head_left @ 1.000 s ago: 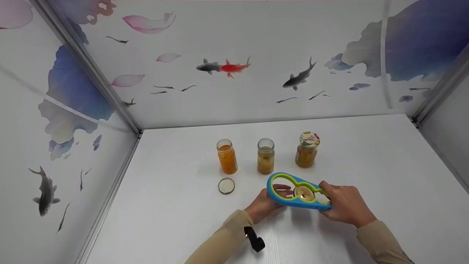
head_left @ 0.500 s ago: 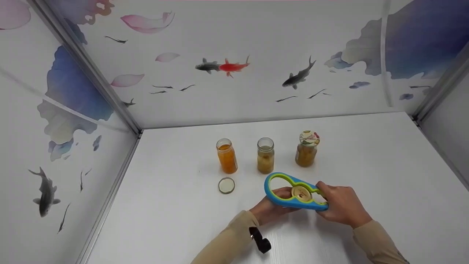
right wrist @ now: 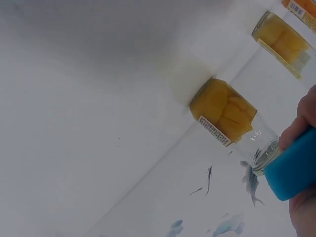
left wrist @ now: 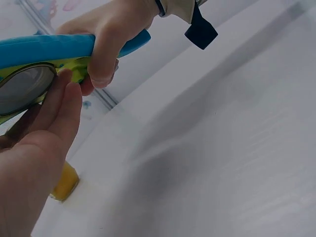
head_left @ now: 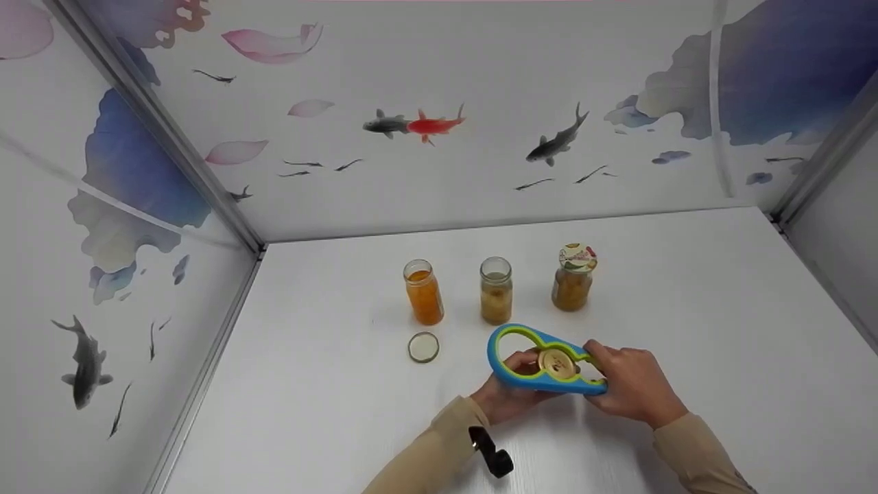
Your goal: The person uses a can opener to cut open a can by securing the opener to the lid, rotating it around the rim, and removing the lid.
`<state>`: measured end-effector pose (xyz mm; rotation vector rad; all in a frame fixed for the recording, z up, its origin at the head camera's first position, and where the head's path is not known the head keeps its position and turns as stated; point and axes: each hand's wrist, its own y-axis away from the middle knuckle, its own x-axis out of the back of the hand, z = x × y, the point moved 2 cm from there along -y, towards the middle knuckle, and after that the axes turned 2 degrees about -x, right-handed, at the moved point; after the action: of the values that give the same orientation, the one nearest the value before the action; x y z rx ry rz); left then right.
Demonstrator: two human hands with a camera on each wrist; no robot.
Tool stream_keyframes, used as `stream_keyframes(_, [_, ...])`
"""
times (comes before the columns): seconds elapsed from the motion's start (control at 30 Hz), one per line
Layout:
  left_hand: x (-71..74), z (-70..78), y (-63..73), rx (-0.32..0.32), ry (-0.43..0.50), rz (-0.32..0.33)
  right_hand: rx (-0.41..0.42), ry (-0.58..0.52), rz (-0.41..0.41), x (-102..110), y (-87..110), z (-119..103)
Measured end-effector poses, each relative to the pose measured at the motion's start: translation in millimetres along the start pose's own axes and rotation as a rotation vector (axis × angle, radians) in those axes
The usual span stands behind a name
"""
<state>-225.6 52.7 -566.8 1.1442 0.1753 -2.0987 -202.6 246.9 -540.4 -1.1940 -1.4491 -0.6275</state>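
My right hand point(head_left: 634, 384) grips the handle end of a blue and green jar opener point(head_left: 566, 387), held above the table. A gold lid point(head_left: 557, 363) sits in the opener's middle ring. Under the opener is my left hand point(head_left: 507, 396), partly hidden by it. In the left wrist view, the fairly straight fingers point(left wrist: 69, 108) of that hand touch the lid's rim point(left wrist: 47, 74) from below. The right wrist view shows the opener's blue end point(right wrist: 296, 168) in the right hand point(right wrist: 308, 111).
Behind the hands stand an orange-filled jar point(head_left: 425, 302) and a pale yellow jar point(head_left: 496, 303), both lidless. A third jar point(head_left: 571, 291) has a patterned lid on. One loose lid point(head_left: 423, 348) lies inside up before the orange jar. Printed walls bound the white table point(head_left: 329, 384).
The opener and right hand have shifted slightly left. My left hand has moved right beneath the opener, and its fingers have come up to the lid.
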Motion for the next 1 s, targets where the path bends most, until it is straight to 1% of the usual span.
stream_keyframes(0.13, [-0.5,-1.4,-0.6,-0.008,-0.007,-0.013,-0.008,-0.014,0.010,-1.5,0.5,-0.2])
stream_keyframes(0.23, [-0.3,-2.2,-0.7,-0.035,-0.032,-0.035,0.000,-0.009,0.035,-1.6,1.1,-0.5])
stream_keyframes(0.37, [1.6,-2.7,0.1,-0.062,-0.046,-0.033,0.019,0.005,0.067,-0.5,1.5,-0.6])
stream_keyframes(0.47, [4.2,-1.6,0.7,-0.071,-0.062,-0.020,0.018,0.006,0.065,0.8,1.6,-0.4])
stream_keyframes(0.6, [7.8,0.9,0.8,-0.107,-0.117,-0.014,0.016,0.010,0.062,0.9,1.9,0.7])
stream_keyframes(0.83, [10.9,0.6,1.8,-0.157,-0.153,-0.042,0.018,0.005,0.065,0.2,3.3,2.4])
stream_keyframes(1.0, [12.6,0.7,2.5,-0.187,-0.197,-0.041,0.011,0.007,0.057,2.0,3.8,2.1])
